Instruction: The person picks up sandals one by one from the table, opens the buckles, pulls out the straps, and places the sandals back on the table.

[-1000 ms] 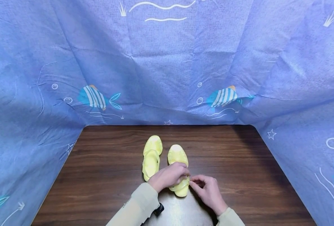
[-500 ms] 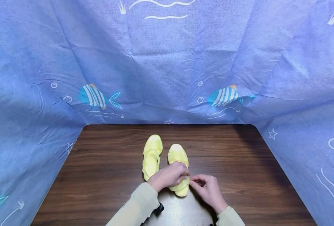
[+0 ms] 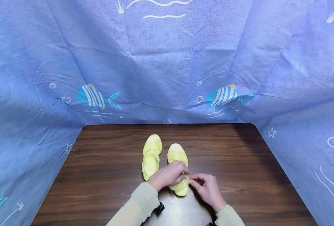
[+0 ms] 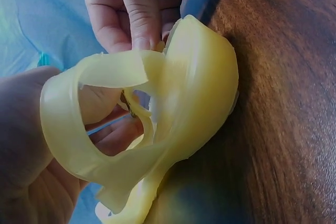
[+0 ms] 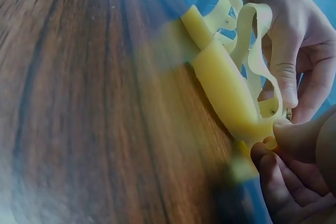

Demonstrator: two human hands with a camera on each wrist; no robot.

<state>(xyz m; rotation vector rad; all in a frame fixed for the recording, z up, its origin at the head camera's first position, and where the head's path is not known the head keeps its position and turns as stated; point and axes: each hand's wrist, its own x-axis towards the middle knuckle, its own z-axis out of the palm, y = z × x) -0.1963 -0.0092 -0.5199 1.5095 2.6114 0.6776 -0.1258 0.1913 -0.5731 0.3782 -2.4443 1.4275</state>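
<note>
A pale yellow sandal (image 3: 177, 153) lies sole down on the table, toe pointing away. My left hand (image 3: 169, 175) reaches across its middle from the left; in the right wrist view its thumb and forefinger pinch the strap at a small metal buckle (image 5: 288, 114). At the sandal's right side, my right hand (image 3: 208, 190) pinches the tip of the strap (image 5: 270, 142) between thumb and fingertips. The heel strap (image 4: 60, 124) stands up in a loop, seen in the left wrist view. To the left lies the matching sandal (image 3: 152, 144), partly behind my left wrist.
Under the sandals is a dark wood-grain table (image 3: 240, 163). A blue cloth with printed fish (image 3: 161, 62) surrounds its back and sides. Something small and black (image 3: 159, 208) shows at my left cuff.
Both hands keep their grip on the strap and stay nearly in place. The head view has shifted very slightly; both sandals lie where they were.
</note>
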